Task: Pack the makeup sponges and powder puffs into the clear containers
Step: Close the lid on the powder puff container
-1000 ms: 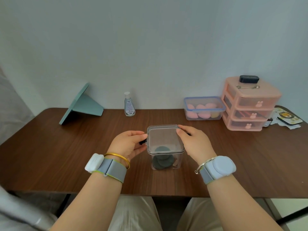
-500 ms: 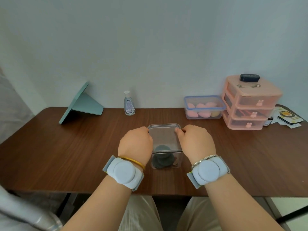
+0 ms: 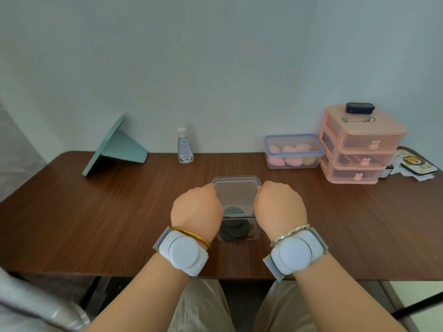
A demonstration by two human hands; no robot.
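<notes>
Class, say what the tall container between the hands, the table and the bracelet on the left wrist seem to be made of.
Tall container: probably clear hard plastic, as the dark puffs show through its walls. Table: wood or wood-look laminate, brown with grain lines and a dull sheen. Bracelet: seemingly gold-coloured metal, thin and shiny.

A dark brown wooden table with a visible grain and a soft satin sheen fills the middle of the frame. At its centre stands a square clear plastic container, smooth and slightly glossy, with matt dark grey round powder puffs inside. At upper right, a clear plastic box with a blue rim holds matt pink sponges beside a translucent pink plastic drawer unit. A small clear plastic bottle stands at upper centre. The wrists carry smooth matt grey plastic bands, a shiny gold bangle and a silvery metal bangle.
</notes>
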